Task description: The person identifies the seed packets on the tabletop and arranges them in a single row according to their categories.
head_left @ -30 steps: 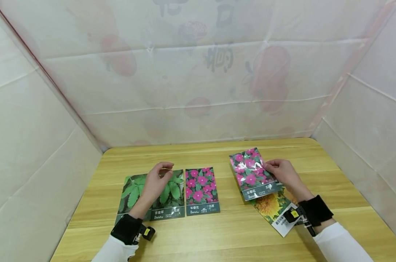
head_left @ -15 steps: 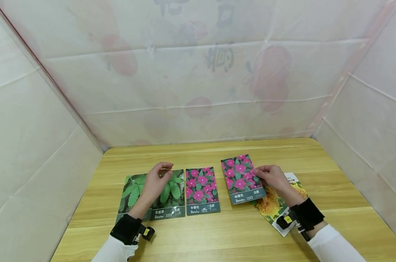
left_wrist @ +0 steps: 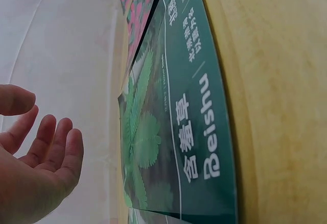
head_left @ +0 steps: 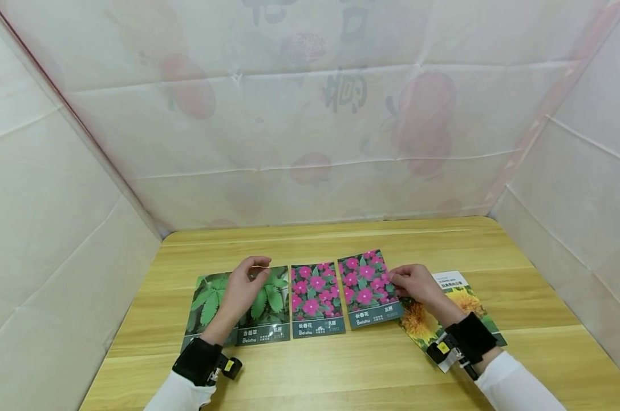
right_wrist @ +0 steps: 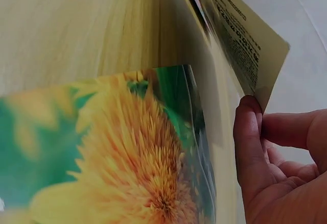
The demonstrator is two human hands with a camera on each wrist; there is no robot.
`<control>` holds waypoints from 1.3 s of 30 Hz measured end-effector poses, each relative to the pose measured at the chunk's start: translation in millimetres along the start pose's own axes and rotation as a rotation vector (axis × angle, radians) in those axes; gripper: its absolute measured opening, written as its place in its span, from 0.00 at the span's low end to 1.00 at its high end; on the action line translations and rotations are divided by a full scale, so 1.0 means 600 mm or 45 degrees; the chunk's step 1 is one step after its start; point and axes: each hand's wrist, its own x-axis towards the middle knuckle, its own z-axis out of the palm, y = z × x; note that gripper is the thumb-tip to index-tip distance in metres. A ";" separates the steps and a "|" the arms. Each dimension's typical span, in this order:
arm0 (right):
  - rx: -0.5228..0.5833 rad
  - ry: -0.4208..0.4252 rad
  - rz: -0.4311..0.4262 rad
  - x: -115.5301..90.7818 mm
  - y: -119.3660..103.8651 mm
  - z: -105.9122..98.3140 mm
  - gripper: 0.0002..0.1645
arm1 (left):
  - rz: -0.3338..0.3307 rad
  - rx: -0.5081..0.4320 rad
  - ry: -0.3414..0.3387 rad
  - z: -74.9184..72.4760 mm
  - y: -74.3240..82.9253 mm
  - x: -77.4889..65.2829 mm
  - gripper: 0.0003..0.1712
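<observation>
My right hand [head_left: 417,287] pinches the right edge of a pink-flowered seed packet [head_left: 366,282] between thumb and fingers. Its printed back [right_wrist: 255,50] shows in the right wrist view, where the packet stands tilted off the table. Just left of it lies a matching pink-flowered packet [head_left: 317,291], flat. Over two green-leaf packets [head_left: 271,302] is my left hand [head_left: 245,288], fingers loosely bent and holding nothing; it partly hides them. In the left wrist view that hand is apart from the nearer leaf packet [left_wrist: 145,137]. Below my right wrist lie yellow-flowered packets [head_left: 420,319], partly covered.
The packets lie in a row across a wood-grain table [head_left: 310,377]. Pale fabric walls [head_left: 268,142] enclose it at the back and both sides. Bare tabletop shows in front of and behind the row.
My right hand has carried the pink-flowered packet left and lower, from over the yellow-flowered packets to beside its match. More of the yellow-flowered packets shows. My left hand has stayed put.
</observation>
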 end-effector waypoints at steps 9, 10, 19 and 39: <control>-0.009 -0.027 0.023 0.007 0.004 0.009 0.21 | 0.006 -0.003 -0.020 -0.001 0.000 0.000 0.20; -0.006 -0.025 0.023 0.007 0.004 0.009 0.21 | 0.010 0.000 -0.017 -0.001 0.002 0.000 0.20; -0.026 -0.060 -0.005 0.002 0.004 0.009 0.20 | -0.127 -0.083 -0.051 -0.028 0.183 -0.035 0.19; -1.054 0.309 -0.445 -0.057 0.019 -0.033 0.21 | -0.152 -0.100 -0.060 -0.029 0.164 -0.028 0.19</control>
